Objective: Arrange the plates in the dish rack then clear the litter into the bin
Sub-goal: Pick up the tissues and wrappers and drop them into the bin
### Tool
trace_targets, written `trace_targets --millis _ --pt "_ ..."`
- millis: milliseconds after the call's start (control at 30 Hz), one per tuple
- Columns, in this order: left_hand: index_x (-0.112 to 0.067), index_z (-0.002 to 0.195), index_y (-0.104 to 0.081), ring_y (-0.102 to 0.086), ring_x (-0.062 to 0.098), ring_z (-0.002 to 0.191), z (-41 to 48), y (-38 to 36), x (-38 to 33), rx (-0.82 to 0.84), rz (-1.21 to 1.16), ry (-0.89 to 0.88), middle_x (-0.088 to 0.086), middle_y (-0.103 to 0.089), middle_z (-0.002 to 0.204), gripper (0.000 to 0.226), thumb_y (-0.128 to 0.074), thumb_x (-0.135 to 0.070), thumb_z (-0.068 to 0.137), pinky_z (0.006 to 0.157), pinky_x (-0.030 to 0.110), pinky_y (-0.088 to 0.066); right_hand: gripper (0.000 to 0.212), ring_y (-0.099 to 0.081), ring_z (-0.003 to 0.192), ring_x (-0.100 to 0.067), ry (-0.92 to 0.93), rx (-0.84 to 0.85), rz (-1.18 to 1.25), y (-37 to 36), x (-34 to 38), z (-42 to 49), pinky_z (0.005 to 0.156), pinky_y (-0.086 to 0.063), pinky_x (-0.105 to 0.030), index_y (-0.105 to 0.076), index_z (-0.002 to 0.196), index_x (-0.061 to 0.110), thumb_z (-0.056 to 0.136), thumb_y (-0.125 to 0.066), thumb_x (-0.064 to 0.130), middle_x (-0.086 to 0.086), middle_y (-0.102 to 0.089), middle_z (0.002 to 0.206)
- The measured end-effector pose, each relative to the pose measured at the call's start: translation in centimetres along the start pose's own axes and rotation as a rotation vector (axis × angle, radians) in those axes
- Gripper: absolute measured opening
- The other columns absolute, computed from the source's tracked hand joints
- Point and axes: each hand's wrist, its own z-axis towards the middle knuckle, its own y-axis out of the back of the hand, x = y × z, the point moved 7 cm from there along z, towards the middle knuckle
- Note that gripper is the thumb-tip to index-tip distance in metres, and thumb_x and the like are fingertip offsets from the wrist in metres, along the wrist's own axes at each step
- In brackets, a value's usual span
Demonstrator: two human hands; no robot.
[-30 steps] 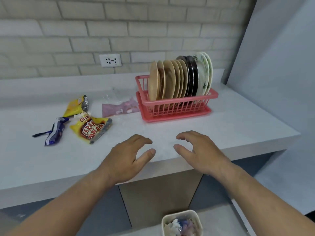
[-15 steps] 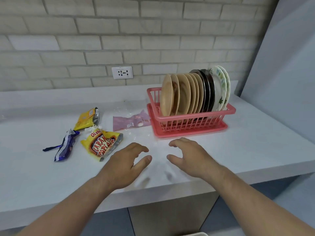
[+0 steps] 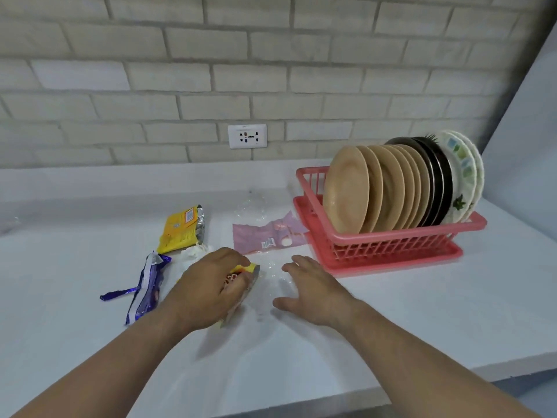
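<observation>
white counter [image 3: 391, 327] running along a pale brick wall [image 3: 271, 55], with an outlet [image 3: 247, 136] in the upper middle of the frame. left hand [image 3: 208, 291] is low in the centre with its fingers [image 3: 232, 259] curled down over a yellow-and-red snack wrapper [image 3: 244, 274]. looks like a proper grip, with the wrapper poking out on the right side of the hand. right hand [image 3: 313, 292] is just to the right of it, palm down, fingers [image 3: 298, 262] spread and relaxed, holding nothing. it's over a bit of clear plastic [image 3: 275, 271] lying on the counter, can't tell if it's actually touching it.

just left of the left hand there's a purple wrapper [image 3: 147, 291] lying flat. above that is a yellow foil packet [image 3: 184, 227] with a scrunched white tissue [image 3: 193, 251] at its lower edge. above the two hands a pink wrapper [image 3: 265, 236] lies flat, its right end just beside the pink dish rack [image 3: 391, 239].

rack sits on its tray [image 3: 376, 267] at the right of the frame. the plates all stand on edge in it: tan plates [image 3: 346, 191] on the left, dark plates [image 3: 434, 176] behind them, white patterned plates [image 3: 464, 176] at the far right.
</observation>
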Motion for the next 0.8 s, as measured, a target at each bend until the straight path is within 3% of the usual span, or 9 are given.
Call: trace_targets --millis 100,167,433,600,633,700,767,800 --pt "-0.028 0.11 -0.061 -0.053 0.005 0.103 1.7 0.8 2.5 0.006 0.019 -0.011 -0.018 -0.058 0.11 0.038 -0.039 -0.048 0.086 0.087 0.027 -0.044 0.089 -0.012 0.146 -0.021 -0.093 0.062 -0.001 -1.8 -0.4 2.4 0.115 -0.027 -0.042 -0.017 0.152 0.028 0.082 -0.058 0.064 -0.001 -0.011 0.161" --pt "-0.026 0.114 -0.061 -0.051 0.006 0.107 2.9 0.9 3.3 0.015 0.03 -0.02 -0.016 -0.057 0.114 0.041 -0.039 -0.046 0.087 0.09 0.028 -0.044 0.086 -0.019 0.143 -0.026 -0.114 0.076 -0.065 -2.6 -0.6 3.1 0.114 -0.027 -0.041 -0.013 0.153 0.028 0.086 -0.051 0.066 -0.002 -0.02 0.158" --pt "-0.02 0.128 -0.054 -0.046 0.015 0.122 9.6 -1.3 5.0 0.092 0.044 -0.052 -0.005 -0.05 0.132 0.036 -0.044 -0.037 0.097 0.098 0.03 -0.04 0.065 -0.034 0.13 -0.026 -0.186 0.058 -0.108 -2.8 -1.1 3.5 0.107 -0.033 -0.04 -0.005 0.155 0.027 0.1 -0.039 0.036 -0.003 -0.036 0.146" --pt "-0.019 0.129 -0.053 -0.044 0.016 0.124 12.8 -1.8 4.1 0.095 0.044 -0.088 -0.004 -0.046 0.135 0.035 -0.047 -0.031 0.096 0.098 0.03 -0.04 0.062 -0.038 0.13 -0.026 -0.214 0.034 -0.062 -2.4 -1.0 3.8 0.107 -0.034 -0.036 -0.024 0.152 0.022 0.094 -0.038 0.009 -0.006 -0.045 0.142" --pt "-0.019 0.129 -0.053 -0.044 0.016 0.123 12.9 -1.5 4.2 0.089 0.041 -0.096 -0.004 -0.047 0.134 0.034 -0.047 -0.03 0.096 0.098 0.03 -0.04 0.057 -0.042 0.127 -0.027 -0.217 0.008 -0.052 -2.2 -1.1 4.0 0.104 -0.037 -0.035 -0.035 0.147 0.02 0.091 -0.039 0.007 -0.006 -0.05 0.137" --pt "-0.019 0.127 -0.055 -0.045 0.017 0.123 12.7 -0.6 5.2 0.072 0.046 -0.101 -0.004 -0.049 0.132 0.033 -0.049 -0.029 0.096 0.099 0.031 -0.039 0.032 -0.05 0.115 -0.027 -0.186 -0.058 -0.086 -1.5 -1.0 4.4 0.088 -0.041 -0.03 -0.059 0.116 0.015 0.089 -0.043 0.008 -0.007 -0.06 0.118" --pt "-0.019 0.124 -0.057 -0.046 0.017 0.123 12.3 0.5 6.8 0.062 0.062 -0.08 -0.003 -0.051 0.131 0.031 -0.05 -0.03 0.095 0.1 0.031 -0.039 0.013 -0.051 0.109 -0.026 -0.143 -0.084 -0.184 -0.8 -0.6 4.8 0.079 -0.038 -0.027 -0.06 0.095 0.015 0.088 -0.049 0.015 -0.005 -0.061 0.109" --pt "-0.019 0.123 -0.058 -0.047 0.017 0.122 12.0 1.1 7.7 0.054 0.07 -0.064 -0.003 -0.051 0.13 0.031 -0.051 -0.03 0.095 0.1 0.031 -0.039 0.015 -0.047 0.111 -0.025 -0.105 -0.089 -0.213 -0.5 -0.3 5.0 0.084 -0.039 -0.027 -0.062 0.097 0.014 0.088 -0.051 0.018 -0.005 -0.057 0.112"
